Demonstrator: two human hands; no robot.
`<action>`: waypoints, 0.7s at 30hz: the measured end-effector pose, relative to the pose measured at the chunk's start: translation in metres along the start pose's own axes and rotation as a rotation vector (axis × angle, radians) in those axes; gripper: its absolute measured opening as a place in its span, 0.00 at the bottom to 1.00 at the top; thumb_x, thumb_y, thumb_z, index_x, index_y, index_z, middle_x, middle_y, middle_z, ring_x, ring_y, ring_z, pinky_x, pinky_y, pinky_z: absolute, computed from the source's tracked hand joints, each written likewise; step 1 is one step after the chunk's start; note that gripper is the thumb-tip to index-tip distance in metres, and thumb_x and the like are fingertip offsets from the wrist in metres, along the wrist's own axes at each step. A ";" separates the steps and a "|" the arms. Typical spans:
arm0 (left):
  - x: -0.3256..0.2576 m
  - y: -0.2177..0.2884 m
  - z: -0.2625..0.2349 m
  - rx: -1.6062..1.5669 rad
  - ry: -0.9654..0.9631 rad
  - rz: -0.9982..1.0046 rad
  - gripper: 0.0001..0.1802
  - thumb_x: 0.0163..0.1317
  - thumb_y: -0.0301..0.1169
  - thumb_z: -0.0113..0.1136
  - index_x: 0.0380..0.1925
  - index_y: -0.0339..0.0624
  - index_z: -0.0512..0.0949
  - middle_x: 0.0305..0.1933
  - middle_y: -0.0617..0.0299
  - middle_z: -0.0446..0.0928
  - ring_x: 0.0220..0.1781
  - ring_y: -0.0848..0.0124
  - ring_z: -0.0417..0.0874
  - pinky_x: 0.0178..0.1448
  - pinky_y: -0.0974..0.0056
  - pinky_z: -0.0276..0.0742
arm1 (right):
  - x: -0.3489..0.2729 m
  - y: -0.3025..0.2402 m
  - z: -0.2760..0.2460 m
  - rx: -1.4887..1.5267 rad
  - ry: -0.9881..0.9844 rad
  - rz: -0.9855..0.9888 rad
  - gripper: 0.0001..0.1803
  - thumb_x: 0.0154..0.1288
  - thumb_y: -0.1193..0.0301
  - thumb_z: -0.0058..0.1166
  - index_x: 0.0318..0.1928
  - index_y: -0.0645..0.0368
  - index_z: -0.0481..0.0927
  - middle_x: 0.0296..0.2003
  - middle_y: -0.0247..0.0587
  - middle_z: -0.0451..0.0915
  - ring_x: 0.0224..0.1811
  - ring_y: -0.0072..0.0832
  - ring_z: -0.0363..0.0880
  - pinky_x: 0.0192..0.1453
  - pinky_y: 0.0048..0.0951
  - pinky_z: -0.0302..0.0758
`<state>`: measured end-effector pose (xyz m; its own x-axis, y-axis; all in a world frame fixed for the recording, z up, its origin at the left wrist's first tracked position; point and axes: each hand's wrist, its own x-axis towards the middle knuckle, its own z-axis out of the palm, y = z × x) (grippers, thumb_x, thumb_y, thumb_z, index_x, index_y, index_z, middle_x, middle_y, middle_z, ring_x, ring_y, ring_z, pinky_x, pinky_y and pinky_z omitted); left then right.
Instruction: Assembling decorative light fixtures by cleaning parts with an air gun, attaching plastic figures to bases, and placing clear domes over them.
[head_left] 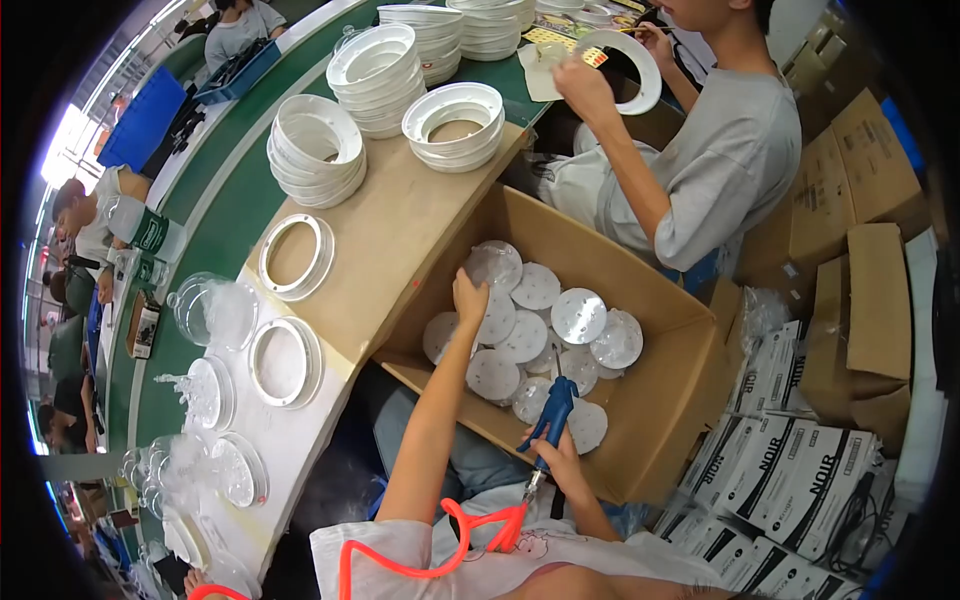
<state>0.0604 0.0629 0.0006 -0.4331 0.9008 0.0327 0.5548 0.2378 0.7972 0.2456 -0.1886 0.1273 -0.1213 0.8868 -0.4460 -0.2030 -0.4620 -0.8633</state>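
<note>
An open cardboard box (640, 450) stands in front of me with several round white discs (578, 316) lying loose in it. My left hand (470, 297) reaches over the box's left side, its fingers closed on the edge of a translucent round disc (495, 265). My right hand (563, 460) grips the handle of a blue air blow gun (556, 405), low over the near part of the box. The gun's thin nozzle points away from me over the discs. From its base a coiled red air hose (400, 570) runs off to the lower left.
Left of the box, a table bears white rings (285, 360), stacks of white rings (375, 75) and clear covers (200, 310). Beyond it runs a green conveyor (215, 235). A co-worker (690, 165) sits past the box holding a white ring. Printed cartons (800, 480) pile at right.
</note>
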 end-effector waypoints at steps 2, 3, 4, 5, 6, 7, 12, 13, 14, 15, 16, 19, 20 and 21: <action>0.015 0.005 0.004 -0.004 -0.134 0.106 0.32 0.50 0.30 0.58 0.56 0.33 0.61 0.48 0.36 0.71 0.53 0.45 0.70 0.55 0.51 0.66 | 0.004 -0.001 -0.004 -0.015 0.021 -0.014 0.21 0.56 0.76 0.51 0.49 0.64 0.62 0.40 0.43 0.74 0.41 0.28 0.77 0.46 0.29 0.73; 0.027 0.012 0.003 -0.001 -0.250 0.209 0.31 0.52 0.28 0.56 0.58 0.36 0.60 0.49 0.37 0.71 0.54 0.47 0.70 0.55 0.52 0.66 | 0.007 -0.003 -0.004 -0.025 0.029 -0.029 0.21 0.56 0.76 0.51 0.50 0.64 0.62 0.40 0.43 0.74 0.42 0.29 0.76 0.46 0.29 0.73; 0.045 0.001 -0.006 0.022 -0.328 0.265 0.30 0.53 0.27 0.53 0.59 0.42 0.61 0.50 0.39 0.71 0.53 0.47 0.71 0.54 0.52 0.67 | 0.010 -0.004 0.003 -0.029 0.005 -0.048 0.21 0.56 0.77 0.51 0.50 0.64 0.62 0.40 0.43 0.74 0.42 0.29 0.76 0.47 0.30 0.73; 0.060 -0.016 -0.009 -0.023 -0.393 0.290 0.33 0.51 0.22 0.52 0.60 0.43 0.59 0.52 0.39 0.70 0.53 0.47 0.71 0.55 0.53 0.67 | 0.012 -0.004 0.007 0.020 -0.031 -0.028 0.21 0.55 0.77 0.50 0.50 0.63 0.62 0.40 0.43 0.74 0.43 0.29 0.76 0.47 0.29 0.73; 0.073 -0.028 -0.006 -0.077 -0.478 0.318 0.36 0.49 0.17 0.50 0.62 0.43 0.57 0.53 0.39 0.69 0.54 0.46 0.71 0.57 0.54 0.67 | 0.016 -0.006 0.012 0.032 -0.044 -0.022 0.22 0.55 0.78 0.50 0.50 0.63 0.62 0.41 0.43 0.74 0.43 0.29 0.76 0.48 0.29 0.73; 0.069 -0.011 0.000 -0.093 -0.604 0.163 0.29 0.49 0.17 0.50 0.55 0.40 0.64 0.48 0.40 0.71 0.52 0.48 0.72 0.54 0.54 0.70 | 0.018 -0.006 0.008 0.042 -0.032 -0.014 0.22 0.55 0.78 0.50 0.51 0.63 0.61 0.41 0.43 0.73 0.43 0.29 0.76 0.48 0.29 0.72; 0.058 0.006 -0.006 0.453 -0.370 0.801 0.17 0.46 0.20 0.53 0.39 0.41 0.72 0.36 0.51 0.72 0.42 0.56 0.75 0.42 0.58 0.74 | 0.026 -0.015 0.013 0.025 -0.015 -0.037 0.22 0.55 0.78 0.50 0.51 0.63 0.61 0.41 0.42 0.73 0.43 0.28 0.75 0.48 0.29 0.72; 0.052 0.012 -0.013 0.562 -0.257 1.006 0.14 0.44 0.22 0.55 0.35 0.43 0.72 0.33 0.55 0.71 0.39 0.58 0.75 0.38 0.59 0.75 | 0.026 -0.017 0.014 0.020 -0.027 -0.058 0.22 0.55 0.77 0.50 0.51 0.63 0.61 0.41 0.42 0.73 0.43 0.28 0.75 0.48 0.29 0.72; 0.049 0.018 -0.020 0.562 -0.265 1.008 0.14 0.44 0.22 0.55 0.35 0.43 0.72 0.33 0.55 0.71 0.39 0.58 0.75 0.38 0.59 0.75 | 0.027 -0.018 0.015 0.015 -0.041 -0.077 0.22 0.55 0.77 0.50 0.51 0.63 0.62 0.40 0.42 0.73 0.42 0.28 0.75 0.49 0.29 0.72; 0.043 0.027 -0.029 0.507 -0.168 0.990 0.12 0.46 0.23 0.53 0.34 0.44 0.73 0.32 0.57 0.72 0.37 0.60 0.74 0.37 0.59 0.75 | 0.027 -0.020 0.015 0.020 -0.035 -0.074 0.22 0.55 0.77 0.50 0.51 0.63 0.62 0.40 0.42 0.73 0.42 0.28 0.75 0.49 0.29 0.72; 0.041 0.030 -0.038 0.457 -0.066 0.966 0.10 0.47 0.25 0.52 0.33 0.45 0.73 0.31 0.59 0.72 0.34 0.62 0.74 0.36 0.59 0.75 | 0.029 -0.020 0.017 -0.033 -0.039 -0.094 0.22 0.55 0.77 0.50 0.51 0.63 0.62 0.40 0.42 0.73 0.43 0.28 0.75 0.49 0.29 0.72; 0.028 0.059 -0.061 0.402 0.055 0.971 0.11 0.46 0.24 0.56 0.33 0.42 0.73 0.38 0.54 0.74 0.45 0.58 0.75 0.40 0.60 0.75 | 0.033 -0.023 0.014 -0.104 -0.044 -0.083 0.24 0.54 0.76 0.50 0.52 0.64 0.61 0.40 0.42 0.73 0.43 0.27 0.75 0.49 0.29 0.72; 0.023 0.074 -0.064 0.317 0.219 1.028 0.11 0.46 0.24 0.57 0.33 0.42 0.73 0.41 0.52 0.74 0.49 0.56 0.75 0.42 0.61 0.75 | 0.034 -0.023 0.010 -0.068 -0.083 -0.069 0.25 0.54 0.76 0.50 0.53 0.64 0.60 0.40 0.42 0.73 0.44 0.28 0.75 0.50 0.29 0.71; 0.018 0.079 -0.077 0.272 0.196 0.977 0.13 0.47 0.22 0.57 0.36 0.39 0.72 0.48 0.48 0.73 0.53 0.53 0.74 0.44 0.61 0.75 | 0.033 -0.025 0.012 -0.031 -0.146 -0.051 0.26 0.54 0.76 0.50 0.54 0.64 0.59 0.41 0.42 0.73 0.44 0.28 0.75 0.50 0.30 0.71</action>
<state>0.0416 0.0702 0.1101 0.1978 0.6757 0.7101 0.8581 -0.4695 0.2078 0.2348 -0.1483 0.1369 -0.2522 0.8966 -0.3639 -0.1831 -0.4135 -0.8919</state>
